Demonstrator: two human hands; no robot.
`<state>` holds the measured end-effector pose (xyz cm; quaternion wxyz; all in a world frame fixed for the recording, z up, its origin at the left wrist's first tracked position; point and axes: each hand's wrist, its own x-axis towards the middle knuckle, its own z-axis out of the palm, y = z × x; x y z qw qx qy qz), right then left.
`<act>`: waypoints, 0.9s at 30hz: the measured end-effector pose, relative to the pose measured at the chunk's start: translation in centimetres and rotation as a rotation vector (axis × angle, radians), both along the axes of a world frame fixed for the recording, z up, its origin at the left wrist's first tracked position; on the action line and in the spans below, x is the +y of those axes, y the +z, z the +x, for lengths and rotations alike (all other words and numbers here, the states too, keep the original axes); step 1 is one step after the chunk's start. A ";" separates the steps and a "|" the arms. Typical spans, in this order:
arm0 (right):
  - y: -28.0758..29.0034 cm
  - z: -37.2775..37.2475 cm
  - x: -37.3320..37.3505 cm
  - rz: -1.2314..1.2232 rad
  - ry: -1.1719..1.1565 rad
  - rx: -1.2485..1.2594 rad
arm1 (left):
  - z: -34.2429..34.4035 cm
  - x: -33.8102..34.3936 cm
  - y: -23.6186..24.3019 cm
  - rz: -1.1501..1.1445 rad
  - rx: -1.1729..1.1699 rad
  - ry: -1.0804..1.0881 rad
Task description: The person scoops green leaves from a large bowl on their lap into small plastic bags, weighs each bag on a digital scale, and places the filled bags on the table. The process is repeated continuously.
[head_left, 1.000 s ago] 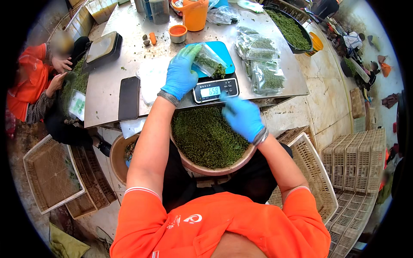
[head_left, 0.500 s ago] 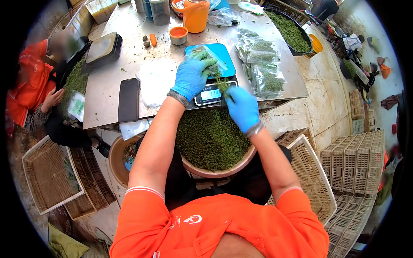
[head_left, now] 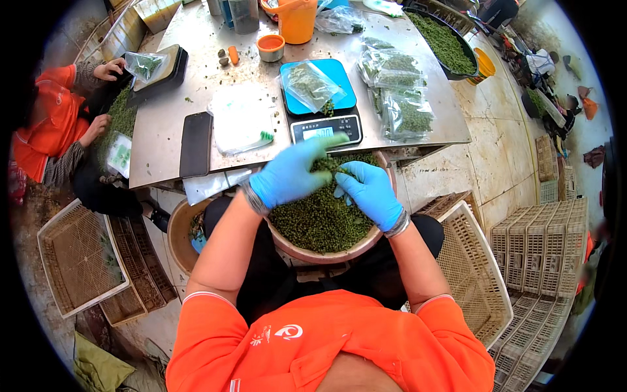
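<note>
A wide tub (head_left: 326, 257) heaped with small green peppercorns (head_left: 320, 225) stands between my knees, under the table edge. My blue-gloved left hand (head_left: 290, 173) hangs over its far left side, fingers spread and nothing in the grip. To its right, my gloved right hand (head_left: 371, 193) pinches a green peppercorn sprig (head_left: 330, 164) above the heap. On the kitchen scale (head_left: 347, 98), with its blue top and lit display, lies a clear plastic bag (head_left: 307, 85) part-filled with green peppercorns. A little green cluster shows at the bag's lower right edge.
Filled bags (head_left: 405, 114) are piled right of the scale on the metal table (head_left: 163, 147). A dark phone (head_left: 196, 145), a stack of clear bags (head_left: 238, 117) and an orange jug (head_left: 297, 23) share it. Crates (head_left: 539, 245) stand at right. A co-worker (head_left: 59, 124) sits at left.
Both hands have drawn back from the scale to the tub. My left hand has let go of the bag, which now lies on the scale. At left, a co-worker's bag now rests on another scale.
</note>
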<state>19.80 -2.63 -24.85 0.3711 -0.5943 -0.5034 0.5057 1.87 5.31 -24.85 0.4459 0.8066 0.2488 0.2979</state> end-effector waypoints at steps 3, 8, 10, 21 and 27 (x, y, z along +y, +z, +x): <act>-0.4 0.2 -0.4 0.023 0.040 0.076 | 0.4 -2.2 -1.9 -0.202 0.103 -0.032; -1.5 0.6 -0.3 0.415 -0.018 -0.698 | 1.5 -2.3 -3.9 -0.417 0.190 0.064; -0.6 -0.1 -0.2 0.613 -0.087 -0.699 | 1.6 -2.2 -3.4 -0.481 0.219 0.045; -3.6 2.0 -1.1 0.567 0.184 -0.804 | 1.2 -1.7 -4.3 -0.029 0.380 0.069; -3.1 3.5 3.3 0.483 -0.003 -1.053 | 1.8 -2.8 -2.6 0.191 0.435 0.228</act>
